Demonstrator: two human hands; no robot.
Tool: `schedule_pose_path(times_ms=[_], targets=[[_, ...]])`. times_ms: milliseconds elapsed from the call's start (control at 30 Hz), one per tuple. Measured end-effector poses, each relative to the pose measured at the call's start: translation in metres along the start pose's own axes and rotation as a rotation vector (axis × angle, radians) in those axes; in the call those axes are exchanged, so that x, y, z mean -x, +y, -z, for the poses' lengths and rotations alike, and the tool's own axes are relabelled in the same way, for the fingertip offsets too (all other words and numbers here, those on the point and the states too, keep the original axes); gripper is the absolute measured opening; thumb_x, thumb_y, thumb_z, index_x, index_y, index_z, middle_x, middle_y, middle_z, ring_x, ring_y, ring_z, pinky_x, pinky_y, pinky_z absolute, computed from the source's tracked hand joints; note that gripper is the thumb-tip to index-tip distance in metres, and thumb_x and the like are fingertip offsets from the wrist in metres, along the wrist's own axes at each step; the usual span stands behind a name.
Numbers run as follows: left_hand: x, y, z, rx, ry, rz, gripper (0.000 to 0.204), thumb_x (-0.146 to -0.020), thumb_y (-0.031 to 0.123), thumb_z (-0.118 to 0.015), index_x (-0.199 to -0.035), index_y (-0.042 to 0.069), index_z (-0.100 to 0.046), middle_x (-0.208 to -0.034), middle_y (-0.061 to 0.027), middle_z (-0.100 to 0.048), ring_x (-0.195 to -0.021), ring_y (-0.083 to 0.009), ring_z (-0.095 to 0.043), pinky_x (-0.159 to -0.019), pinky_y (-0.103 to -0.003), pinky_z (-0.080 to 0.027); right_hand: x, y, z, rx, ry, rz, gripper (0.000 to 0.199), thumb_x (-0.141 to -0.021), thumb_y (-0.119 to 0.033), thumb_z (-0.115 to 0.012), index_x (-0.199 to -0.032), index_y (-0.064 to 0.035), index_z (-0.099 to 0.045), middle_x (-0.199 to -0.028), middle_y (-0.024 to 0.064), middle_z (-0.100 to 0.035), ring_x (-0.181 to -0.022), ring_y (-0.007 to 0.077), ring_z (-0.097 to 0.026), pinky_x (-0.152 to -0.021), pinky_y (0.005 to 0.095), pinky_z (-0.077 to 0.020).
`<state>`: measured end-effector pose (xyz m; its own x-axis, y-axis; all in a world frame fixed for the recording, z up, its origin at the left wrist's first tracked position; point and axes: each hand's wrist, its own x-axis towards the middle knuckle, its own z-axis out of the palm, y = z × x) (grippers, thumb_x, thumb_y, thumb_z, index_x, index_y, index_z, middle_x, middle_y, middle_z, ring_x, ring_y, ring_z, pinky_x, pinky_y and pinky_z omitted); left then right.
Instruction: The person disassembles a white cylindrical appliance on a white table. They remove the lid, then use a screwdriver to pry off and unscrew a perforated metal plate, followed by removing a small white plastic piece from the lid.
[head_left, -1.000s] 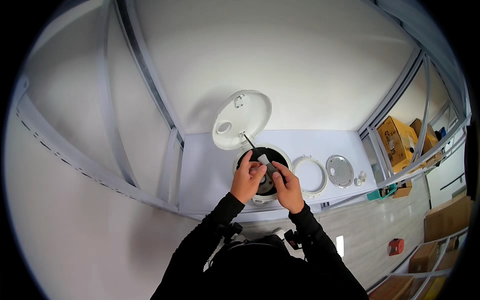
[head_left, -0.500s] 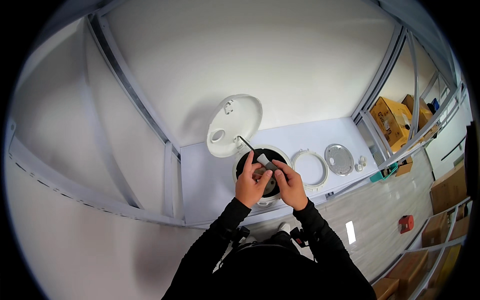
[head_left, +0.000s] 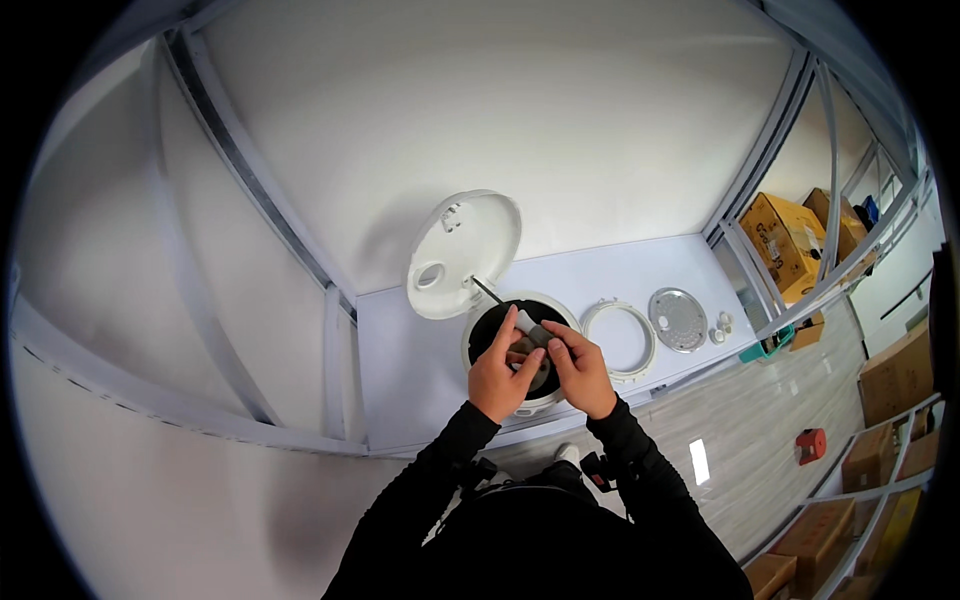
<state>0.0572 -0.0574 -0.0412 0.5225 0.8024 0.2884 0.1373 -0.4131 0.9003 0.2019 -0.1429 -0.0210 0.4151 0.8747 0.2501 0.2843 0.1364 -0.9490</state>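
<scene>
Near the middle of the frame, a little below centre, both hands meet over a round white cooker (head_left: 520, 400) with a dark inner bowl, standing on a pale surface (head_left: 410, 370). The left hand (head_left: 497, 375) is clenched around the pale handle of a screwdriver (head_left: 515, 318); its thin dark shaft slants up and left, its tip near the lid. The right hand (head_left: 580, 372) sits just beside the left, fingers curled toward the same handle and touching it; whether it truly grips it cannot be told. Both sleeves are black and come up from the lower edge.

The cooker's lid (head_left: 462, 252) stands open, tilted up behind the bowl toward upper centre, its white underside facing the camera. To the right of the cooker lies a white ring (head_left: 645, 345), then a grey metal disc (head_left: 678, 320), then a few small white parts (head_left: 722, 325), all well apart from the hands. Cardboard boxes (head_left: 785, 235) sit at the right edge beyond the surface
</scene>
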Motion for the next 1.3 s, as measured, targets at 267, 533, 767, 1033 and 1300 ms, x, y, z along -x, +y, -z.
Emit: schedule_pose_path(times_ms=[267, 533, 767, 1033, 1300], targets=[[0.001, -0.003, -0.001, -0.018, 0.012, -0.005, 0.084, -0.095, 0.025, -0.077, -0.164, 0.011, -0.032, -0.125, -0.0189, -0.072, -0.083, -0.0200, -0.077, -0.068, -0.030, -0.058, -0.003, 0.001, 0.000, 0.019, -0.001, 0.005, 0.035, -0.105, -0.014, -0.059, -0.135, 0.0025, -0.065, -0.109, 0.0188, -0.076, -0.096, 0.0185, -0.070, -0.085, 0.0319, -0.0551], [0.001, -0.007, -0.001, -0.032, -0.026, -0.023, 0.086, -0.094, 0.022, -0.076, -0.164, 0.009, -0.028, -0.128, -0.0188, -0.072, -0.087, -0.0212, -0.077, -0.069, -0.031, -0.058, -0.008, -0.004, 0.007, 0.087, -0.028, 0.075, 0.037, -0.097, -0.011, -0.067, -0.132, 0.0019, -0.066, -0.118, 0.0225, -0.073, -0.105, 0.0318, -0.072, -0.093, 0.0380, -0.0551], [0.003, -0.005, -0.001, -0.031, -0.050, -0.060, 0.088, -0.095, 0.009, -0.072, -0.166, 0.006, -0.020, -0.133, -0.0203, -0.069, -0.084, -0.0166, -0.074, -0.070, -0.027, -0.056, -0.011, -0.010, 0.009, 0.134, -0.006, 0.179, 0.039, -0.088, -0.007, -0.074, -0.125, -0.0007, -0.068, -0.116, 0.0201, -0.072, -0.106, 0.0362, -0.071, -0.093, 0.0392, -0.0552], [0.002, -0.014, -0.002, 0.122, -0.059, -0.017, 0.083, -0.096, 0.018, -0.073, -0.162, -0.001, -0.025, -0.126, -0.0158, -0.071, -0.089, -0.0193, -0.074, -0.075, -0.030, -0.058, -0.015, -0.010, 0.009, 0.311, 0.058, 0.387, 0.044, -0.077, 0.001, -0.078, -0.119, -0.0055, -0.071, -0.118, 0.0149, -0.071, -0.103, 0.0365, -0.068, -0.088, 0.0413, -0.0558], [-0.025, -0.018, -0.006, 0.601, -0.009, 0.263, 0.059, -0.103, 0.025, -0.070, -0.142, -0.011, -0.044, -0.099, -0.0080, -0.071, -0.084, -0.0126, -0.069, -0.074, -0.026, -0.055, -0.018, -0.018, 0.010, 0.552, 0.035, 0.606, 0.052, -0.070, 0.008, -0.077, -0.119, -0.0101, -0.073, -0.122, 0.0067, -0.072, -0.092, 0.0321, -0.066, -0.079, 0.0407, -0.0554]])
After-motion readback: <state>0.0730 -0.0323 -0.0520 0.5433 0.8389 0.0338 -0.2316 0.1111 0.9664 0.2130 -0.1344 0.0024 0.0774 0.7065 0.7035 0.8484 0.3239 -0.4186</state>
